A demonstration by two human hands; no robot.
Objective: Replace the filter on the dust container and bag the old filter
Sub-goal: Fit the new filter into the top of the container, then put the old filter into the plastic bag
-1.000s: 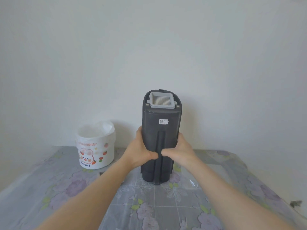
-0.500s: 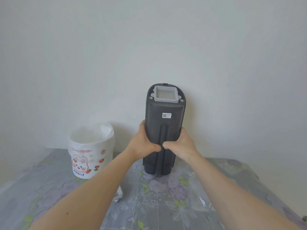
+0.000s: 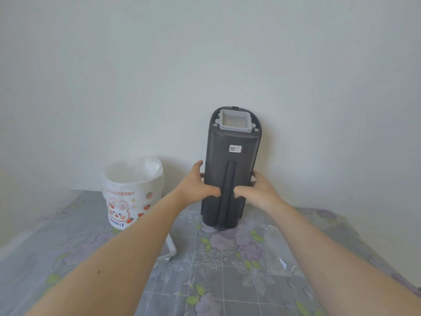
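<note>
Only two arms in the shot, both bare from the bottom edge right up to the wrists. The left forearm (image 3: 118, 254) has one tiny dark dot (image 3: 98, 272) on it, kinda like a mole. The right forearm (image 3: 323, 254) looks plain and smooth as far as I can tell. The left hand (image 3: 196, 187) and right hand (image 3: 259, 191) are bare too. Nails are too small and blurry to say anything about. The wide lens makes both arms look thick near the camera.
</note>
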